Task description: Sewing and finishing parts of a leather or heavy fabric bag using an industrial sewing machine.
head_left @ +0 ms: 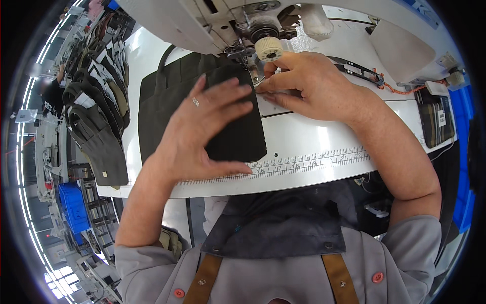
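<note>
A dark olive fabric bag (152,109) with a strap handle lies flat on the white sewing table, its top right part beneath the head of a sewing machine (266,33). Over the bag, my left hand (202,121) is open, fingers spread and thumb out, slightly smeared by motion. Whether it touches the fabric I cannot tell. My right hand (304,83) is at the bag's right edge, just below the machine's cream knob (269,49). Its fingers are bent and drawn together near the needle area. What lies between the fingertips is hidden.
A ruler scale (309,161) runs along the table's front edge. Several similar dark fabric pieces (98,137) hang in a pile at the left. Right of my right hand lie a black metal tool (357,68) with an orange cord and a plaid pouch (436,119).
</note>
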Tool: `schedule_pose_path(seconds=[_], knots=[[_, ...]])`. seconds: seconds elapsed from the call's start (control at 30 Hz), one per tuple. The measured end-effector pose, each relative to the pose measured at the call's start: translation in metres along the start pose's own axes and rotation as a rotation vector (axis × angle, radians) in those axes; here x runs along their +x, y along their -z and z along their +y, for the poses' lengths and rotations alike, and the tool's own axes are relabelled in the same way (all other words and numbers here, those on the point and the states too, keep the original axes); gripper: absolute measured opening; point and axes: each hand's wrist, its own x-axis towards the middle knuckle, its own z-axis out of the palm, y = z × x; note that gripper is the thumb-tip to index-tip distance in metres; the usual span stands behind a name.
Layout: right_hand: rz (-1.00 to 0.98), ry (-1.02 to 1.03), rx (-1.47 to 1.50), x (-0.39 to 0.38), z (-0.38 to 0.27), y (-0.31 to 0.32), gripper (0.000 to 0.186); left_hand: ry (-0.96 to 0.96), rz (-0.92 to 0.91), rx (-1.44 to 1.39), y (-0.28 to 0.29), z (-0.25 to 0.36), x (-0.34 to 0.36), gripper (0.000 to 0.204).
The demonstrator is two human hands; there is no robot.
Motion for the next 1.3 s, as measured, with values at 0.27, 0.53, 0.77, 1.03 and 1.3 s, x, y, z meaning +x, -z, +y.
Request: schedule_pose_path(seconds=[0.27,0.53,0.77,1.03,1.3], knots=[[0.007,0.022,-0.017,-0.002,0.001,-0.001,0.016,-0.067,-0.010,0.094,-0.014,0.024,-0.025,0.058],[0.040,0.087,-0.041,-0.002,-0.001,-0.007,0.021,0.206,0.124,-0.241,0.005,0.028,-0.018,0.034],[0.037,0.128,-0.083,0.000,-0.003,-0.006,0.024,0.281,0.236,-0.394,0.001,0.022,-0.019,0.016],[0.033,0.125,-0.178,0.002,-0.009,-0.006,0.022,0.333,0.456,-0.461,0.001,0.027,-0.015,0.004],[0.008,0.096,-0.259,0.002,-0.017,-0.008,0.021,0.118,0.337,-0.420,-0.027,0.007,-0.009,0.049]])
